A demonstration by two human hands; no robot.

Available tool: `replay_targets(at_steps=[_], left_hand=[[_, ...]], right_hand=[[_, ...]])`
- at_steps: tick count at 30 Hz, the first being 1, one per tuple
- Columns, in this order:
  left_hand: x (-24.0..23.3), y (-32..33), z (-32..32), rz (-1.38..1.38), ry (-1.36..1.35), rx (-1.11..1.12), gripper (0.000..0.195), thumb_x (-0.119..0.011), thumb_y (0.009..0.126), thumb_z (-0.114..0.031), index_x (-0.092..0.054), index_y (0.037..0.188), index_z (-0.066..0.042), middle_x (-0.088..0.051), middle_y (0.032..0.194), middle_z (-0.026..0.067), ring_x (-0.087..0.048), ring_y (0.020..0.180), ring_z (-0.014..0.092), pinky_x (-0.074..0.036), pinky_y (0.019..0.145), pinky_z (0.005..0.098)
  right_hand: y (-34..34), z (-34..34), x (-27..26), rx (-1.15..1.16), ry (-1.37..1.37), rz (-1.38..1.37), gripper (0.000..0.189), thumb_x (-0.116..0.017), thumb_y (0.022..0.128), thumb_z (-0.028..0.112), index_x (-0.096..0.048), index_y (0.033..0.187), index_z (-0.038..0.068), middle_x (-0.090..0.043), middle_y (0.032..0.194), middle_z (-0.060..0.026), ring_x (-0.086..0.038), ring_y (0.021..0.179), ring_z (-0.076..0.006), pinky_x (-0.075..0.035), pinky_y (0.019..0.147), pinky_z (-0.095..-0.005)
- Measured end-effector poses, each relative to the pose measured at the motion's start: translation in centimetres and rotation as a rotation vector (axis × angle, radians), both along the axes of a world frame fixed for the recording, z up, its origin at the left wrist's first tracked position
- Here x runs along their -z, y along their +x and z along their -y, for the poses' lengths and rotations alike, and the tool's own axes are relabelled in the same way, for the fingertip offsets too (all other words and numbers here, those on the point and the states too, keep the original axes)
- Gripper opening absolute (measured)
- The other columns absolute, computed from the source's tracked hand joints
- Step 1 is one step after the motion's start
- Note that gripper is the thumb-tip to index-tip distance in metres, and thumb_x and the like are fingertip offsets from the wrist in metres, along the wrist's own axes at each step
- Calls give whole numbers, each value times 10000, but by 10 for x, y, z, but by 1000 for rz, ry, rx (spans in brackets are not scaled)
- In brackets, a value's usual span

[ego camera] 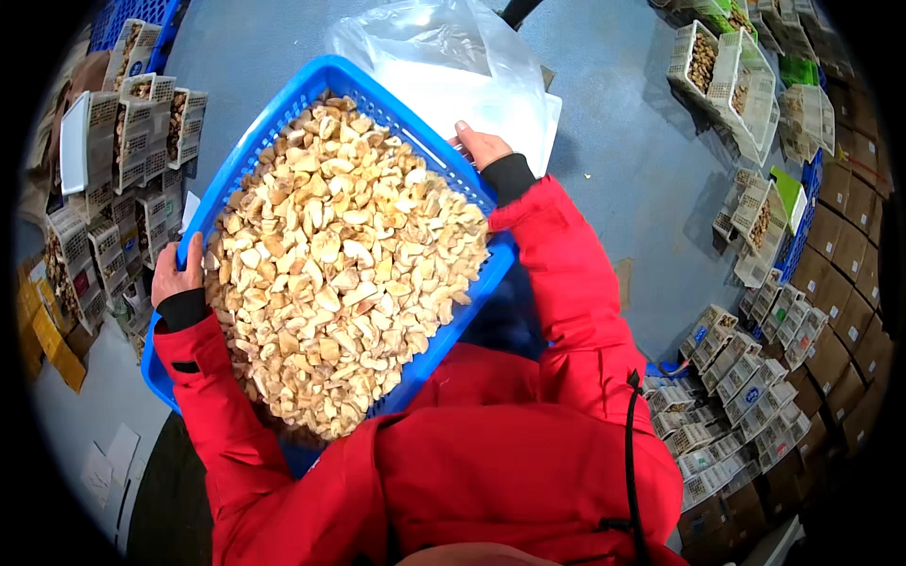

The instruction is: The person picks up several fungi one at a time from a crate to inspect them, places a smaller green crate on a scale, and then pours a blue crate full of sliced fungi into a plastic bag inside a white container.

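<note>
A blue plastic basket (233, 166) is held in front of my body, turned at an angle in the view. It carries a large heap of pale beige cut pieces (340, 262) that look like mushroom. My left hand (177, 272) grips the basket's left rim, thumb over the edge. On the far right side, my right hand (485, 147) holds the rim, its fingers partly hidden. Just beyond the basket stands a white box (548, 134) with a clear plastic bag (453, 42) spread over its top. The basket covers part of that box.
White mesh baskets (148, 134) with brown contents are stacked at the left. More white baskets (743, 92) stand to the right, by stacked cardboard boxes (842, 276). Blue-grey floor (609, 212) runs between. Yellow packaging (53, 339) lies at the far left.
</note>
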State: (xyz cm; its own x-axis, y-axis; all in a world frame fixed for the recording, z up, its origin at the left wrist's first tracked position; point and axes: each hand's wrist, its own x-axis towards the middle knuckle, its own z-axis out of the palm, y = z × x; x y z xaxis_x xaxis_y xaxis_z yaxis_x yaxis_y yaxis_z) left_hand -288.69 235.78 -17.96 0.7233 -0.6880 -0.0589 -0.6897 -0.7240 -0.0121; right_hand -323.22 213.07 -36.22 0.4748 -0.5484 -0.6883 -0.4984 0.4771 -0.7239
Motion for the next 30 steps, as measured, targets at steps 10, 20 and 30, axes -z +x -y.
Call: replay_targets(at_steps=[10,20,30], left_hand=[[9,10,20,-26,-108,214,288,-615,707,-320,-529,696,-45,-484,574,121,-480,509,275,-374,469,323],[7,10,37,-72,-124,308,287,-629,694,-286,-523,671,-20,-475,580,125,-472,505,284,-367,466,332],[6,15,42,-102,-103,399,289,-625,692,-281,-507,616,-28,-483,586,130,-484,532,297,-371,475,348]], right_hand=[[-217,-18,49,155,-561,-1181,833,-722,523,266,-286,1214,106,-333,1179,-229,-344,1093,-339,-286,923,-393],[-24,98,-3,-71,-1417,-870,783,-705,560,339,-309,1222,203,-383,1198,-130,-334,1136,-293,-185,931,-495],[7,50,-70,54,-1164,-308,216,-582,686,187,-578,886,104,-578,837,-124,-550,774,-297,-439,672,-342]])
